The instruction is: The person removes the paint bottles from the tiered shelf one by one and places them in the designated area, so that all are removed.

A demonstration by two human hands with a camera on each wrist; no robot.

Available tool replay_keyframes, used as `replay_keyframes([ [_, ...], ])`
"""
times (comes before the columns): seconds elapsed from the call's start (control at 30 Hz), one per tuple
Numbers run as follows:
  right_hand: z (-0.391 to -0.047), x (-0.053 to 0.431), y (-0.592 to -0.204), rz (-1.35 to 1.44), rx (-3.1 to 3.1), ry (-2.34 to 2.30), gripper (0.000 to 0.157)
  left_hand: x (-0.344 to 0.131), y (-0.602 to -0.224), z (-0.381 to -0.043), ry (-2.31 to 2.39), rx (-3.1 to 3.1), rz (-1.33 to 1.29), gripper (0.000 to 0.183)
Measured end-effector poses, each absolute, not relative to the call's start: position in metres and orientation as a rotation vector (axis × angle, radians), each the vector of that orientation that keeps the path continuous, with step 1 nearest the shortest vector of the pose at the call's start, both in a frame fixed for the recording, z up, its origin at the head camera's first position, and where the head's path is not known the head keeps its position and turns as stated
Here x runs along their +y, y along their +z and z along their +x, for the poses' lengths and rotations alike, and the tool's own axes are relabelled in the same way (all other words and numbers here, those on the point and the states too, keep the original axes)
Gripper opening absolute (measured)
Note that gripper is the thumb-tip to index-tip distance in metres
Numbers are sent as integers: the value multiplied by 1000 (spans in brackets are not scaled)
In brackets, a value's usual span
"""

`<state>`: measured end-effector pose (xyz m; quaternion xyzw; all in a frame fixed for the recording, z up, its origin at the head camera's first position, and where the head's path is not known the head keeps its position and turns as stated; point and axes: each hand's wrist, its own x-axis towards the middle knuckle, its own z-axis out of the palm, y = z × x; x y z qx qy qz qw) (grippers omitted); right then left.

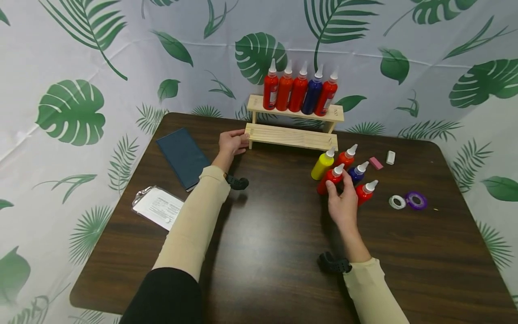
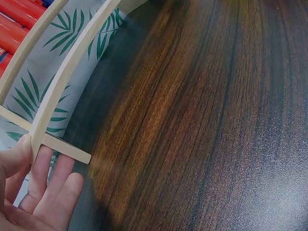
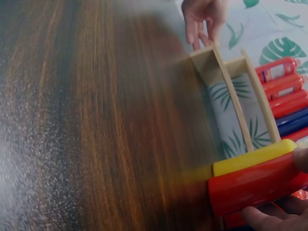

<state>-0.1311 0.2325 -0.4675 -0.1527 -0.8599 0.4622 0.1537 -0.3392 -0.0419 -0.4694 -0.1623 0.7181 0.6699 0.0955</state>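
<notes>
My left hand (image 1: pixel 232 143) holds the left end of the lower board of a two-step wooden rack (image 1: pixel 291 136), thumb on one face and fingers behind it in the left wrist view. Several red bottles and a dark blue bottle (image 1: pixel 312 94) with white nozzles stand on the upper step. With my right hand (image 1: pixel 343 202) I grip a red bottle (image 3: pixel 255 185) between thumb and fingers. Around it on the table stand a yellow bottle (image 1: pixel 321 166), another blue bottle (image 1: pixel 356 173) and two red bottles, one behind and one right of my hand (image 1: pixel 363 194).
A dark blue notebook (image 1: pixel 183 156) and a clear-sleeved paper (image 1: pixel 158 207) lie at the left of the brown table (image 1: pixel 267 252). To the right are a pink eraser (image 1: pixel 376 163), a white block (image 1: pixel 390 157), a white ring (image 1: pixel 397 202) and a purple tape roll (image 1: pixel 416 200). Leaf-patterned cloth hangs behind.
</notes>
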Motion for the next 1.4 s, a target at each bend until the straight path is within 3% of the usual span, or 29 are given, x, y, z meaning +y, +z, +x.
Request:
replay_keyframes([
  [0.4, -130, 232, -456, -450, -2515, 1371, 61, -41, -469, -340, 1972, 2130, -499, 30],
  [0.73, -133, 232, -379, -219, -2601, 1220, 66, -41, -469, -340, 1991, 2119, -485, 30],
  [0.87, -160, 236, -344, -172, -2712, 1138, 69, -42, -470, -340, 1995, 2119, -481, 30],
  [1.0, -210, 239, -322, -200, -2833, 1143, 73, -44, -471, -339, 1997, 2122, -476, 30],
  [1.2, -287, 242, -323, -283, -2884, 1179, 75, -45, -472, -339, 1996, 2125, -474, 29],
  [1.4, -316, 245, -331, -372, -2797, 1197, 69, -43, -474, -341, 1990, 2138, -473, 29],
])
